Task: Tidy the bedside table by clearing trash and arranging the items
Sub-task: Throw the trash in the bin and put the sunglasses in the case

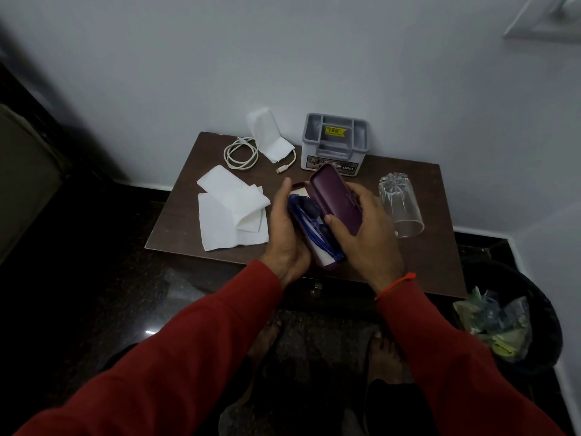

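Observation:
A purple glasses case is held open above the front of the brown bedside table. Blue glasses lie inside it. My left hand cups the lower half of the case from the left. My right hand grips the raised lid, with the thumb at the lid's edge. White tissues lie spread on the table's left part. Another folded tissue leans on the wall at the back. A white charging cable is coiled beside it.
A grey plastic organiser stands at the back by the wall. A clear glass stands upside down on the right. A dark bin with wrappers sits on the floor to the right. My feet are below the table's front edge.

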`<state>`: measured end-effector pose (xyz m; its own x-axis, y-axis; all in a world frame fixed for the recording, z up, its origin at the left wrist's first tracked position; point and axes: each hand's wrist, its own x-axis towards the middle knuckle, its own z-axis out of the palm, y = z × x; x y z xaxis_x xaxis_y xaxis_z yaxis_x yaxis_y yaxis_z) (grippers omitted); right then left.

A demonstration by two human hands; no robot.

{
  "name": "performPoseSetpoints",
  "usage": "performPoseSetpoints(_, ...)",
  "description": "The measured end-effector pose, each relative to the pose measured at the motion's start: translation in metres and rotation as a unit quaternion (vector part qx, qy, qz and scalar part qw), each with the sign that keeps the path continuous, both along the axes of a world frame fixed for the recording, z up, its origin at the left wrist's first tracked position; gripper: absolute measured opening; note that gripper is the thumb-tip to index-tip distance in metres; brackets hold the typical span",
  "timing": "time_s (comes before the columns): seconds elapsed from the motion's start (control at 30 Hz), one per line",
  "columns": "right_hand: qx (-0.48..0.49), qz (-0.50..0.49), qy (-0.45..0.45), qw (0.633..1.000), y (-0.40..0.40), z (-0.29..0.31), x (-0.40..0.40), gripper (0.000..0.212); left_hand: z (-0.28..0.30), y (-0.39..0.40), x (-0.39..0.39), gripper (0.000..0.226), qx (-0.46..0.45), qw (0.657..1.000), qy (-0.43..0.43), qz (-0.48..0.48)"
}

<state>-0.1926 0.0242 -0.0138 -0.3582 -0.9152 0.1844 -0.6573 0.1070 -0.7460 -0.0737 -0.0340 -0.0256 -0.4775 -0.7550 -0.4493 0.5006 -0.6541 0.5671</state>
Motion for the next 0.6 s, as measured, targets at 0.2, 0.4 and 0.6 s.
performPoseSetpoints(0.2,0.019,0.018,-0.163,0.986,-0.0002,0.0001,0.0012,0.043,-0.0008,-0.0027,0.0027,0.090,0.038,0.999,0.020,-0.006)
performPoseSetpoints(0.4,0.030,0.068,-0.198,0.977,0.0022,0.0024,0.0020,0.056,0.0013,-0.0063,0.0045,0.086,0.037,0.999,0.010,0.008)
performPoseSetpoints(0.6,0.047,0.079,-0.213,0.973,0.0014,0.0000,-0.0008,0.067,0.0006,-0.0080,0.0055,0.085,0.040,0.999,0.003,-0.002)
